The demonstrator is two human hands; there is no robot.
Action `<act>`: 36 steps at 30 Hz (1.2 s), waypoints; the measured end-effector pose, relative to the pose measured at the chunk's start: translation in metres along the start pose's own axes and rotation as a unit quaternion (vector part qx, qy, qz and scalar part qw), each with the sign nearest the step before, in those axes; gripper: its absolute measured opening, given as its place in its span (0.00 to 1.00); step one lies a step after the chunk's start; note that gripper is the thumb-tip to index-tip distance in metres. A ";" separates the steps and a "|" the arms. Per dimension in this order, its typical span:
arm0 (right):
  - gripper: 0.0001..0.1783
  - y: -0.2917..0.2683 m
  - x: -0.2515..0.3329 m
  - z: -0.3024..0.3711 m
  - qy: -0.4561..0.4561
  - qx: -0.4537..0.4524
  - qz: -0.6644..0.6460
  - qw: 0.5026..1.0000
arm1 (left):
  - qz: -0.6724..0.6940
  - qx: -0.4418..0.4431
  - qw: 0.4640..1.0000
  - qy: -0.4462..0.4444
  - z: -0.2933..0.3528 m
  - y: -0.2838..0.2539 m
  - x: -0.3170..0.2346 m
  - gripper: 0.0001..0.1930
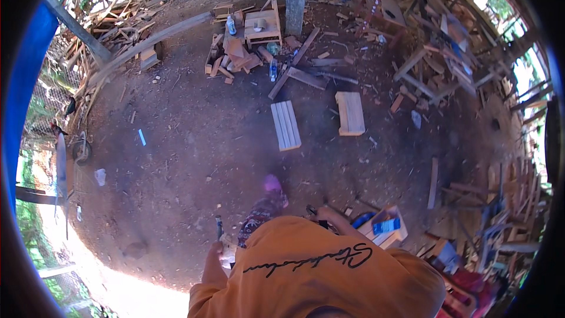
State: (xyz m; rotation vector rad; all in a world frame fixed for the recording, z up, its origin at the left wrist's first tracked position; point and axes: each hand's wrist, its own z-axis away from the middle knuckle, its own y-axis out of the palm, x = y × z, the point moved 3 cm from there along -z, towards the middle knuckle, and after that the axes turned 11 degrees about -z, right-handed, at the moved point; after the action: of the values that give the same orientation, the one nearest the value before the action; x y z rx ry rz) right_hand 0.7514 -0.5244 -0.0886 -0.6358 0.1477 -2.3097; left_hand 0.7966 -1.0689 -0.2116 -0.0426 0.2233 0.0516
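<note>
Firstly, we take the pale grey slatted wooden panel (285,126) on the brown earth floor (176,171) as the landmark and inspect from left to right.

To the panel's far left, we note a crumpled white scrap (100,176), a possible minor slip hazard if stepped on.

Left of the panel and nearer the body, the left hand (217,248) appears wrapped around the lower end of a narrow, dark upright tool (219,227). A loose hold could let it drop; we cannot resolve the individual fingers.

Just nearer the body than the panel, we see a pinkish-purple foot covering (272,184). A falling tool could strike this foot, and a careless step forward could catch the panel's edge.

Right of the panel and nearer the body, the right hand (323,214) is beside a small dark object (311,209). We cannot tell whether the fingers pinch it or are spread; an insecure hold would risk a drop.

Right of the panel, we find a tan plank-topped wooden piece (351,113); a knock could displace it.
</note>
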 end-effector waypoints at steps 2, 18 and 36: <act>0.32 -0.042 0.017 -0.020 -0.025 -0.054 0.025 0.998 | -0.027 -0.033 0.999 -0.003 0.006 0.037 -0.049 0.12; 0.20 -0.439 0.083 -0.100 0.088 0.166 -0.259 0.947 | -0.065 -0.219 0.973 -0.033 -0.035 0.258 -0.212 0.25; 0.19 -0.332 0.091 -0.191 -0.303 0.516 0.571 0.562 | 0.381 -0.129 0.903 -0.152 -0.052 0.621 -0.030 0.19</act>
State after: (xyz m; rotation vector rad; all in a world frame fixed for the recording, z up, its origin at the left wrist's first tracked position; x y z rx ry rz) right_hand 0.3963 -0.3575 -0.1248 -0.3999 -0.8380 -0.5300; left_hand 0.7213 -0.4528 -0.2787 -0.2095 -0.0942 0.8678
